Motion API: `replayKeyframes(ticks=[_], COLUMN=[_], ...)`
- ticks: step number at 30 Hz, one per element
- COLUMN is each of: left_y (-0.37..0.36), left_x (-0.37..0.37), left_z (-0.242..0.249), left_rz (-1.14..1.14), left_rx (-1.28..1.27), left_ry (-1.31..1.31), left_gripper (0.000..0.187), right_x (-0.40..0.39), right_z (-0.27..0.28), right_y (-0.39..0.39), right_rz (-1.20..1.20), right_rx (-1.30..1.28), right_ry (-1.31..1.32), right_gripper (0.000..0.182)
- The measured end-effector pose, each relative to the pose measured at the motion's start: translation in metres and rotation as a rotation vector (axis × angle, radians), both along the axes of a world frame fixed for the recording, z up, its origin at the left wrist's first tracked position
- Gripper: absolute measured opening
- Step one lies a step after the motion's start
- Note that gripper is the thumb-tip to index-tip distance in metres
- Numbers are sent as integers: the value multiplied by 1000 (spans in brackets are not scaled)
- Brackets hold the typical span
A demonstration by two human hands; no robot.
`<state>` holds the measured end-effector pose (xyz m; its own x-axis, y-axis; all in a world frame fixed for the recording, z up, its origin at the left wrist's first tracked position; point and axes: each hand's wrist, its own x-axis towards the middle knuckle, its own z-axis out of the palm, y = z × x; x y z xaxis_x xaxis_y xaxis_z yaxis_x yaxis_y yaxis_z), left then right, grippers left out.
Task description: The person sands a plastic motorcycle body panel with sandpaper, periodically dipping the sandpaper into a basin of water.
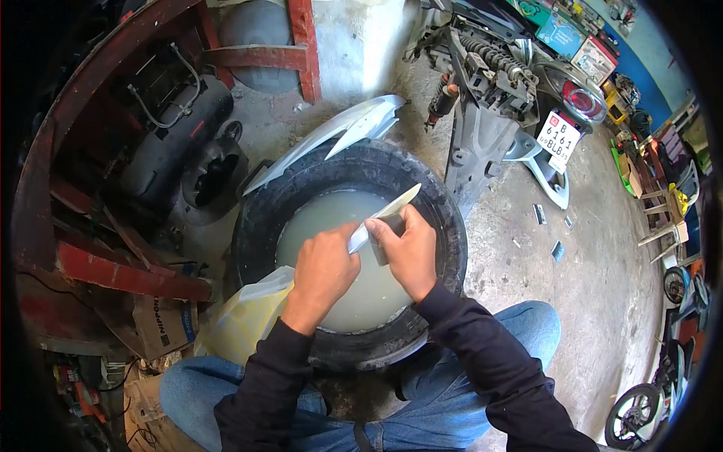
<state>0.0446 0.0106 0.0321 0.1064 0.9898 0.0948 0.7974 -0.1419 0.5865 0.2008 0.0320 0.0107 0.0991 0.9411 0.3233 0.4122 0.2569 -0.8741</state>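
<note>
Over a black tire-like tub (256, 226) of cloudy water (316, 218), my left hand (325, 273) is closed around the lower end of a narrow pale panel (403, 200). The panel slants up to the right. My right hand (410, 248) pinches a dark grey sheet (379, 251) against the panel's upper part. What the sheet's face touches is hidden by my fingers. Beside my left wrist, a yellow and white panel (245, 320) leans at the tub's left edge. Another white panel (324, 139) rests across the tub's far rim.
A motorcycle frame (489, 98) with a plate (559, 139) stands at upper right. At left are a dark compressor tank (177, 139) and a red frame (128, 271). Small blue packets (557, 251) lie on the floor. A cardboard box (162, 324) sits at lower left.
</note>
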Motion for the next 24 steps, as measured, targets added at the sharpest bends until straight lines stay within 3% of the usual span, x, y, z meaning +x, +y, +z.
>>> replayKeyframes(ticks=[3, 7, 10, 13, 15, 17, 21, 24], left_y=[2, 2, 3, 3, 3, 2, 1, 3], left_x=[0, 0, -1, -1, 0, -1, 2, 0], left_z=[-2, -2, -3, -1, -2, -3, 1, 2], left_rz=[12, 21, 10, 14, 14, 13, 6, 5], left_rx=[-8, -35, 31, 8, 22, 27, -11, -15], left_ry=[13, 4, -10, 3, -9, -17, -30, -34], left_gripper=[38, 42, 42, 41, 42, 42, 43, 43], right_x=[24, 4, 20, 10, 6, 23, 3, 17], right_z=[6, -6, -3, -2, 3, 13, -6, 9], right_y=[29, -4, 24, 8, 6, 25, -6, 15], right_rz=[-39, -32, -71, -37, 4, -53, 13, 15], right_rx=[-155, -49, -131, -164, -46, -241, -58, -85], right_ry=[138, -61, 134, 22, 79, 220, -23, 105], right_gripper=[30, 32, 33, 30, 30, 30, 27, 28])
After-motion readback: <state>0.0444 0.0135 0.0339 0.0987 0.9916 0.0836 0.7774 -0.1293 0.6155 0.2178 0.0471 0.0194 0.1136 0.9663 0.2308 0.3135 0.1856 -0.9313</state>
